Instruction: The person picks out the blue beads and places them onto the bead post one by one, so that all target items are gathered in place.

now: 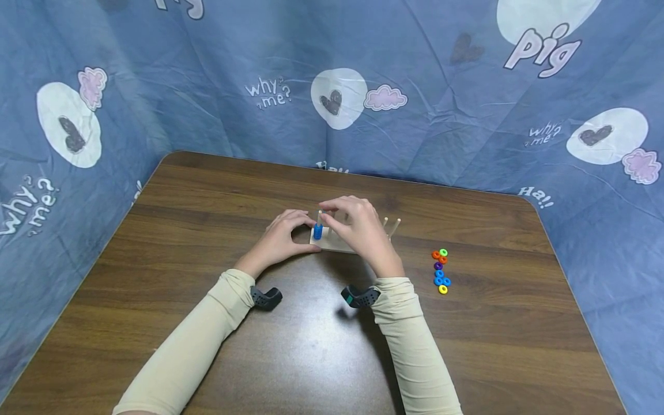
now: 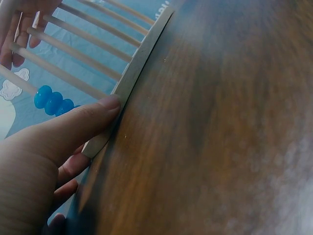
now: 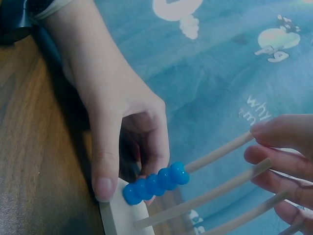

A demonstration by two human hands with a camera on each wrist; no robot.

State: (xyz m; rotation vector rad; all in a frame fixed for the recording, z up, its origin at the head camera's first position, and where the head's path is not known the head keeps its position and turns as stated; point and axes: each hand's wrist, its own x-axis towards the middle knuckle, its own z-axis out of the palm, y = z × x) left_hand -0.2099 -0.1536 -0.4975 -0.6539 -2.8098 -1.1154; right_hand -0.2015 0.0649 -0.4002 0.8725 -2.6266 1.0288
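Note:
A pale wooden peg rack (image 1: 339, 243) stands on the table, its upright pegs in a row. Several blue beads (image 1: 318, 231) are stacked at the foot of the leftmost peg (image 3: 220, 152). My left hand (image 1: 280, 237) grips the left end of the rack's base, thumb (image 2: 93, 115) on the near side and fingers beyond. Near the top of the beaded peg is my right hand (image 1: 363, 230), its fingers (image 3: 288, 129) loosely bent with no bead visible between them. In the head view this hand hides part of the middle pegs.
Loose beads lie right of the rack: a green bead (image 1: 443, 252), two orange ones, a purple bead (image 1: 438, 266), several blue ones and a yellow bead (image 1: 443, 290). The brown wooden table (image 1: 498, 346) ends at a blue printed cloth (image 1: 446, 115).

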